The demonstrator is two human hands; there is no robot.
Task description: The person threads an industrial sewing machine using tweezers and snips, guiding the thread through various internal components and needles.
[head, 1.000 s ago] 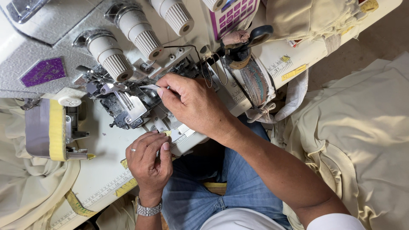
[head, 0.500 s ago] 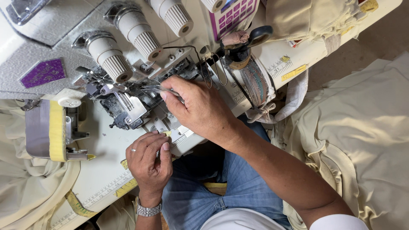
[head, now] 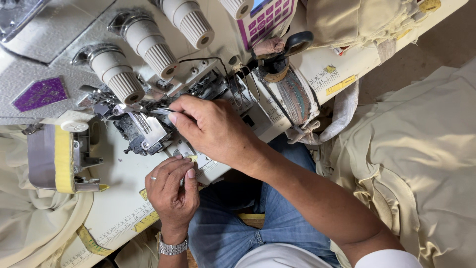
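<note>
My right hand [head: 213,130] reaches into the open needle area of a grey overlock sewing machine [head: 59,64], pinching thin metal tweezers [head: 161,111] whose tips point at the presser foot [head: 144,130]. My left hand [head: 172,191], with a ring and a metal wristwatch, rests at the table's front edge [head: 114,223], fingers curled together on something small that I cannot make out. Three ribbed tension knobs [head: 148,44] stand on the machine top above my right hand.
Cream fabric lies piled at the right [head: 421,149], at the left [head: 29,218] and on the table's far end [head: 357,20]. Black-handled scissors [head: 292,47] sit by a control panel with purple buttons [head: 267,20]. A yellow-edged metal guide [head: 52,159] stands left.
My right hand has shifted slightly with the tweezers at the needle area. The left hand stays put at the table edge.
</note>
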